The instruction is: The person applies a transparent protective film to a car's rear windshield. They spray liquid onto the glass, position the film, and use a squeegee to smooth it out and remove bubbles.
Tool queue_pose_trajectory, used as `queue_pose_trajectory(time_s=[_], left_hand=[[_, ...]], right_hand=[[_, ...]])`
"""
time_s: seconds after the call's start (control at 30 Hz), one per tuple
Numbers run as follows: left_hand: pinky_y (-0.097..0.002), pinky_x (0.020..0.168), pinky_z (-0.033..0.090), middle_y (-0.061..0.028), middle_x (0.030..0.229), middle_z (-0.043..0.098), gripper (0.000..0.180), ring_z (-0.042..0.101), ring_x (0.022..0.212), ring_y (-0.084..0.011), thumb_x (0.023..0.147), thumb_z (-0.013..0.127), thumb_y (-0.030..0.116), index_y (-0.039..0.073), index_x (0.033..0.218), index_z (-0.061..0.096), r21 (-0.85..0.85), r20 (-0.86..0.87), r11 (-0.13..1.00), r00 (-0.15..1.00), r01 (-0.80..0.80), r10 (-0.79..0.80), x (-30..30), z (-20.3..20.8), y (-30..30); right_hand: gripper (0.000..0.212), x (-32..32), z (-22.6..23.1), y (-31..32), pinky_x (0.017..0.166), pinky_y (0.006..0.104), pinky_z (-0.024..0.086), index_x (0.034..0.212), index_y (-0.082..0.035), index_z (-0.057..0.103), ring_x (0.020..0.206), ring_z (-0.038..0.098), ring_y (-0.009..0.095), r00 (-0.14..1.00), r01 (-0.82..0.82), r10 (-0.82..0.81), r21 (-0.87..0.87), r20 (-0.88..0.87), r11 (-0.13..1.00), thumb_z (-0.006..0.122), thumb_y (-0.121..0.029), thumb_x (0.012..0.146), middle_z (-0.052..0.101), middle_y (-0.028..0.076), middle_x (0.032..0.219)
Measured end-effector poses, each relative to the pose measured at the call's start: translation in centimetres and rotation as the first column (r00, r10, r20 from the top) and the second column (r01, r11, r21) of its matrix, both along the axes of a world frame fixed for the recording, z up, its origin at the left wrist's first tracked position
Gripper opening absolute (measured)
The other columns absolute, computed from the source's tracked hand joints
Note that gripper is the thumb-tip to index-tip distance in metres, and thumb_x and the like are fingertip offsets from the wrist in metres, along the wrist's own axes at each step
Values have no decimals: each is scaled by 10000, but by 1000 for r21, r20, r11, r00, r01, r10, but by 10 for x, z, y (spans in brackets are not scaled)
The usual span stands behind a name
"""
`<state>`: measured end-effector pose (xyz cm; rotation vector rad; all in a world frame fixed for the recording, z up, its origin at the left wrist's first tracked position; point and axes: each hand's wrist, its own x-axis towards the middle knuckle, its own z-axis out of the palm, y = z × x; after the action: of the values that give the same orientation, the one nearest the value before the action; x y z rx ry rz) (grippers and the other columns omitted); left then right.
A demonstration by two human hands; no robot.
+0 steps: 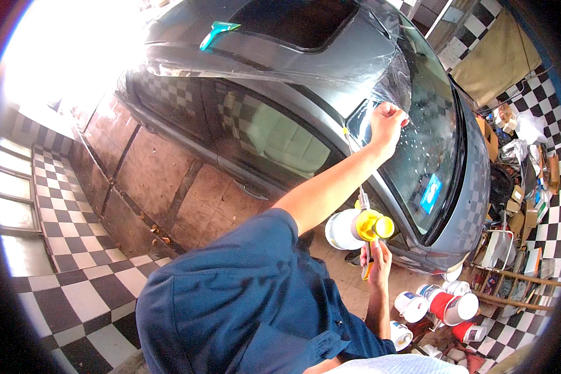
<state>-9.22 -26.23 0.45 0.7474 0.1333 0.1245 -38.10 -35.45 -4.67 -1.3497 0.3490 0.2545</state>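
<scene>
Left hand: pinches clear film | right hand: grips yellow-white sprayer | risk: film could crease or tear if pulled unevenly.

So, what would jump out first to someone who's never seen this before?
Probably the big dark grey car stretching across the upper middle, with clear film bunched near its windshield in the person's left hand. Below that, the right hand holds a bright yellow-and-white spray bottle beside the car. A turquoise scraper also stands out on the roof, toward the top.
</scene>
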Motion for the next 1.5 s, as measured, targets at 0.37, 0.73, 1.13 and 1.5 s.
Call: queue_pose_trajectory(time_s=[0.37, 0.73, 1.13, 1.5], left_hand=[[-250, 611, 459, -57, 665, 583, 101, 573, 622, -134, 740, 609, -13, 23, 682, 535, 96, 93, 995, 996, -14, 5, 4, 20, 7], [-251, 639, 461, -57, 691, 590, 81, 572, 645, -125, 756, 599, -14, 16, 703, 546, 157, 150, 988, 989, -5, -19, 10, 15, 9], [-247, 646, 461, -62, 704, 596, 81, 572, 655, -122, 769, 596, -7, 16, 708, 549, 169, 154, 986, 987, 14, -41, 10, 22, 13], [-252, 652, 476, -65, 710, 600, 87, 581, 660, -125, 777, 596, -7, 16, 708, 548, 138, 203, 990, 977, 37, -64, 8, 19, 14]], right_hand=[[293, 17, 9, 5, 438, 206, 349, 814, -24, 527, 495, 443, 78, 998, -54, 56, -42, 41, 998, 485, -286, 938, 515, 32, 645], [350, 34, 12, 14, 443, 203, 356, 817, -23, 536, 479, 453, 77, 993, -89, 95, -83, 66, 993, 477, -347, 935, 520, 36, 643], [313, 59, 21, 18, 426, 205, 349, 818, -14, 541, 482, 446, 78, 994, -91, 94, -42, 58, 995, 506, -305, 928, 522, 32, 640], [307, 88, 23, 25, 437, 203, 358, 817, -23, 549, 495, 465, 76, 990, -135, 136, -35, 30, 990, 504, -305, 930, 528, 20, 644]])
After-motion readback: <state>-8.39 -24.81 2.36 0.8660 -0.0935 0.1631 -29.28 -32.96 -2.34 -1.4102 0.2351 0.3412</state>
